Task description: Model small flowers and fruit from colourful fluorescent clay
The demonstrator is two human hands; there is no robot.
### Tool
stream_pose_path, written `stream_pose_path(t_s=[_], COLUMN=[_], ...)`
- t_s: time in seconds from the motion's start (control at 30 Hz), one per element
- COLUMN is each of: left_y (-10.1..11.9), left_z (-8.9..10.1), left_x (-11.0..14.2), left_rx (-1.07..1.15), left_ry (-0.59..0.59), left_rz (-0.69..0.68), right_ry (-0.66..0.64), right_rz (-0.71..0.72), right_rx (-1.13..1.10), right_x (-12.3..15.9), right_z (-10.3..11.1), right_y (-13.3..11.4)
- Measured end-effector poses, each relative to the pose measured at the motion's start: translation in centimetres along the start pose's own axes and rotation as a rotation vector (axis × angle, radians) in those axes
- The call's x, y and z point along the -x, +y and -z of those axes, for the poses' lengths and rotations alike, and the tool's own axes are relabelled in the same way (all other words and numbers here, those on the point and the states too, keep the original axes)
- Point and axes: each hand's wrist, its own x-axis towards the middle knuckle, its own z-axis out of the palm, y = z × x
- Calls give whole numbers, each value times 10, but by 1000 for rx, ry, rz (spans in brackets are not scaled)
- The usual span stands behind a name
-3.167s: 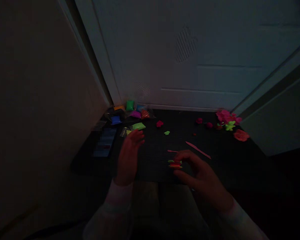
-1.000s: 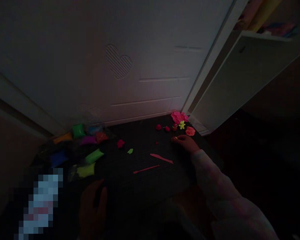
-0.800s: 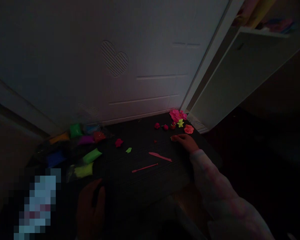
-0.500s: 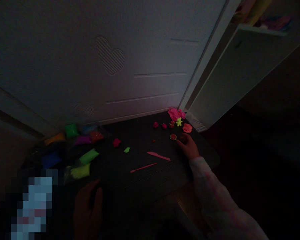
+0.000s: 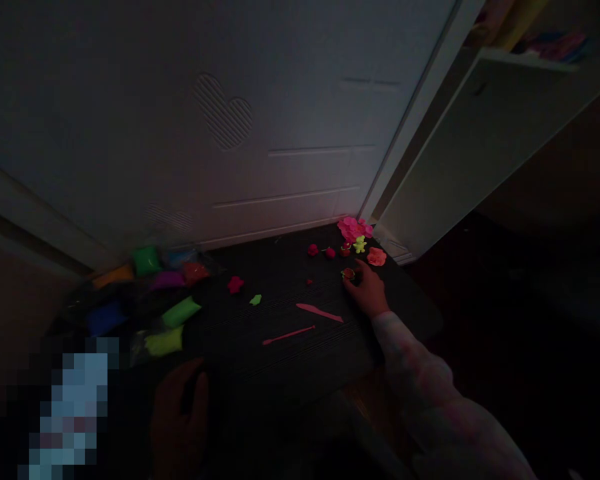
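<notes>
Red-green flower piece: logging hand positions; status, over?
Right hand: thumb and finger flanking red-green flower piece, contact unclear. Left hand: thumb apart, holding nothing visible. Coral ruffled flower, yellow bear figure just beyond.

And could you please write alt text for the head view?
A person's right hand curls at a small red and green piece on a dark table; the left hand shows dimly at lower left. Two pink tools lie between them, bright packets at left, a yellow bear figure at back right.

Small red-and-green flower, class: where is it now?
In the head view, the flower lies right of centre on the black table, by the right hand, left of the ruffled coral blossom.
</notes>
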Motion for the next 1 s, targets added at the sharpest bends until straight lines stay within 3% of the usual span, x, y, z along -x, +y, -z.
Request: stream_pose_path(t_s=[1.0], left_y=[-4], left_z=[-1], left_x=[-1], left_rx=[-53], left_ry=[29], left_rz=[-93], right_ry=[141], right_rz=[57], right_rx=[3], right_x=[-22], right_z=[-5], right_y=[8])
